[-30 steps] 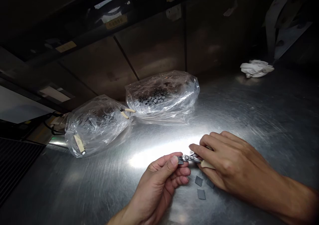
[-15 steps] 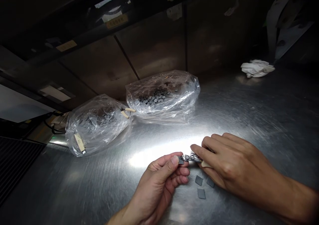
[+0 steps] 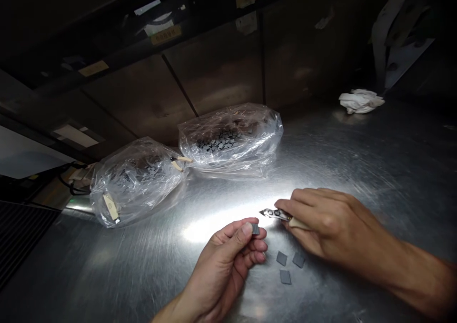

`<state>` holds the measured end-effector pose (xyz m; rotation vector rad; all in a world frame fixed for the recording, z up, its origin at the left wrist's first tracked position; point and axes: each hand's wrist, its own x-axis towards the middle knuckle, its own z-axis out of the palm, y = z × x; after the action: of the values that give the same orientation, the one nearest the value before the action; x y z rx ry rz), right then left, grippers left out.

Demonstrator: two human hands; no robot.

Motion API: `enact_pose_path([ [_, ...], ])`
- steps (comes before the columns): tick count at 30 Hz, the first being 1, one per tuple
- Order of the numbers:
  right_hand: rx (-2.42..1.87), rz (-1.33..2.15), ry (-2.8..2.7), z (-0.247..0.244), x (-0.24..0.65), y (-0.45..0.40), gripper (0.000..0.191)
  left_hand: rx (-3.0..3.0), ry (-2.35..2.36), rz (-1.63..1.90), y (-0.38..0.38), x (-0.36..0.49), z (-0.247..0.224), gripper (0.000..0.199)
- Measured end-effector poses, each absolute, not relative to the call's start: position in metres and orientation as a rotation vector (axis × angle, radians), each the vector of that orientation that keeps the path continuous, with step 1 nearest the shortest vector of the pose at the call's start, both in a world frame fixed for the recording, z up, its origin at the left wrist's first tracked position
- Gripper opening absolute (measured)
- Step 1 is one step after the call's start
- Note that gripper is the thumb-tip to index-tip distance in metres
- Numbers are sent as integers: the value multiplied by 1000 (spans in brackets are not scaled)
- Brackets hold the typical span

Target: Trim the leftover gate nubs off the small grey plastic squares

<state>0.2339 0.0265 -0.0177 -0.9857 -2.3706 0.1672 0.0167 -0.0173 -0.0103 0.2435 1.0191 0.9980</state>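
Between thumb and fingers, my left hand [image 3: 228, 261] pinches a small grey ribbed square piece [image 3: 255, 228]. My right hand [image 3: 324, 223] is wrapped round cream-handled nippers [image 3: 278, 214], whose pointed metal jaws face left and stand a little apart from the piece. Below the nippers, three grey square pieces lie on the metal table: one on the left [image 3: 282, 258], one on the right [image 3: 299, 260] and one nearest me [image 3: 285, 277].
Two clear plastic bags hold many small grey pieces, one at the back centre [image 3: 250, 156] and one at the left [image 3: 143, 194]. A second cream-handled tool [image 3: 182, 162] lies where they meet. A crumpled white cloth [image 3: 361, 101] rests at the back right of the metal table [image 3: 339, 161].
The nippers' jaws have come away from the grey piece, moving up and right of it. My left hand keeps its pinch. The view has shifted slightly.
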Motion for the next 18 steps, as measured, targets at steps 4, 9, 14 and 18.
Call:
enact_pose_path([
  [4,-994,703,-2489,-1,248,35,17,252,1037,1000,-17,17,-10,10],
  [9,-1004,1014,-2709,12,255,31,25,250,1046,983,-16,16,-7,18],
  [14,-1021,1074,-2728,12,252,28,33,254,969,988,-15,15,-11,21],
  [18,-1002,1275,-2507,14,247,33,15,335,945,952,-18,15,-16,21],
])
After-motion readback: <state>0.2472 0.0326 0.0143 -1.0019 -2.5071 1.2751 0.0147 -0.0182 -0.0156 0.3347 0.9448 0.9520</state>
